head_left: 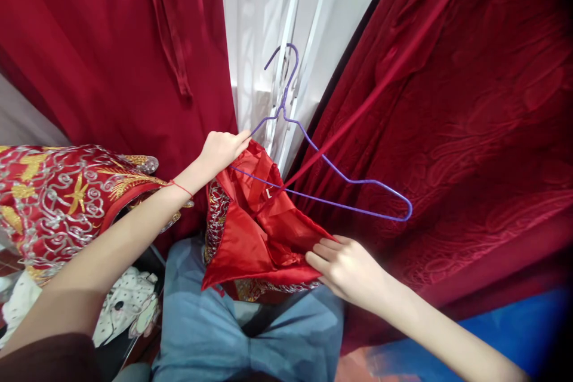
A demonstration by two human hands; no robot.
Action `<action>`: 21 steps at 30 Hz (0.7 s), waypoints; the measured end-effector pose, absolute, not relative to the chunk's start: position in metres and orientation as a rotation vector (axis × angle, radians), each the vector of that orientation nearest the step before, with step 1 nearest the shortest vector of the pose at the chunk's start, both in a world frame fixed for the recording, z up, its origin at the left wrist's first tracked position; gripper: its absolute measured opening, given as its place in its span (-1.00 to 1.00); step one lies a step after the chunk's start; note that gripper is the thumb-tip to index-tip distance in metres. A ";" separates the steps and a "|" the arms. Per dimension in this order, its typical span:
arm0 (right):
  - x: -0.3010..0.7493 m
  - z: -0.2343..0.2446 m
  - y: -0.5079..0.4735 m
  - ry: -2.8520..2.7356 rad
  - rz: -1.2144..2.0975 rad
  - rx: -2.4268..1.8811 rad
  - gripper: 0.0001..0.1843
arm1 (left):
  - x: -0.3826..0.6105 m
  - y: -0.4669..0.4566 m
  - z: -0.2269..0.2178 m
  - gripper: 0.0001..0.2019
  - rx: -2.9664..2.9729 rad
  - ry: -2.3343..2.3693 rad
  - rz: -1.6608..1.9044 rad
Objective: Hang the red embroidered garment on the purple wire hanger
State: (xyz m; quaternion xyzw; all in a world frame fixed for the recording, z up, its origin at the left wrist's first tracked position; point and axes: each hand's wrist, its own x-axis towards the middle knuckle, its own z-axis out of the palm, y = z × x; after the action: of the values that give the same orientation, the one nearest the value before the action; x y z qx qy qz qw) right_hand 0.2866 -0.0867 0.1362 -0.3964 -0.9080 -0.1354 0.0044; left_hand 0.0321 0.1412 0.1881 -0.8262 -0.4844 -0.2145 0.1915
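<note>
A red embroidered garment [250, 233], its shiny satin lining facing me, is spread between my hands above my lap. My left hand [226, 149] is closed on its upper left edge, around the left arm of a purple wire hanger [283, 108]. That end of the hanger is hidden by the hand and the cloth. The hanger's lower bar crosses the garment's opening, and its right arm sticks out bare. My right hand [342, 262] pinches the garment's right edge. Silver and gold embroidery shows along the garment's left side and underside.
Dark red curtains [483, 131] hang on both sides of a white door or panel [255, 18]. A red strap [358, 113] slants down from the upper right to the garment. Another embroidered red garment [58, 197] is at left, above white dotted cloth [129, 301]. Blue material [505, 334] lies lower right.
</note>
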 end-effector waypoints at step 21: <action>0.392 0.327 0.033 -1.935 -0.506 -2.173 -0.41 | 0.032 0.133 0.180 -0.55 -2.270 -1.303 -0.598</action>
State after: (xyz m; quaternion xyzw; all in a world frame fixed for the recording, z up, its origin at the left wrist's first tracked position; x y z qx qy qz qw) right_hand 0.3918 0.0334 0.3275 -0.7326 -0.6522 -0.1707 0.0939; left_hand 0.0318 0.1334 0.1802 -0.8236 -0.4727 -0.2168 0.2263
